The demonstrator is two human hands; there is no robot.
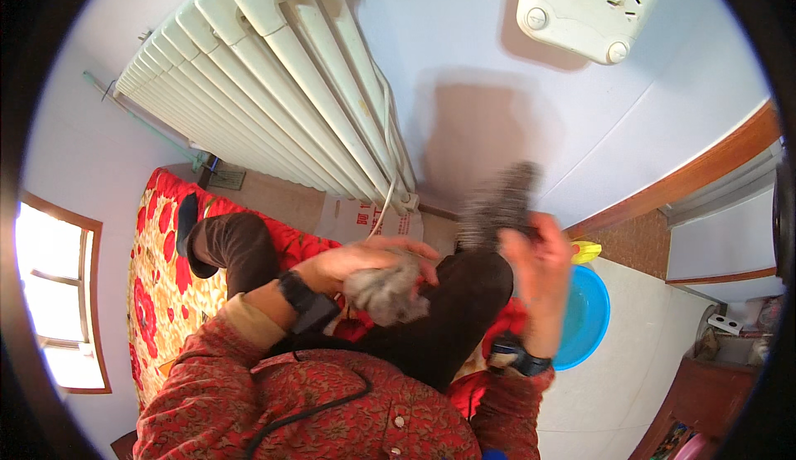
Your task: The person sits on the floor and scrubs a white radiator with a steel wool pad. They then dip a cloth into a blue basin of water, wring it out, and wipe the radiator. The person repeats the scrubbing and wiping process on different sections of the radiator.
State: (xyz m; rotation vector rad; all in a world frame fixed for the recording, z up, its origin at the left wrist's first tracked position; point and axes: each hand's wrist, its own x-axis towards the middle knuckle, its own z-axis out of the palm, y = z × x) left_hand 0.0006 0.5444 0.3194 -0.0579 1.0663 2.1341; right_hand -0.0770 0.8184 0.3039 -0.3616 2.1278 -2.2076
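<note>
My left hand (354, 264) is closed on a crumpled grey cloth (388, 292), held above my lap. My right hand (541, 252), blurred by motion, grips the lower end of a dark grey ribbed item (500, 205), perhaps a knitted piece or a brush; the blur hides which. That item stands up beyond my right knee, in front of the wall. I wear a patterned red top (348, 404), dark trousers (466, 292) and a dark band with a device on each wrist. Both legs are bent, on a red and cream floral cover (177, 292).
A white radiator (267, 87) stands against the wall, with a white cable and a printed bag (339, 217) at its foot. A blue basin (584, 317) is on the floor at right, beside a yellow object (586, 252). A white socket panel (578, 31) hangs above.
</note>
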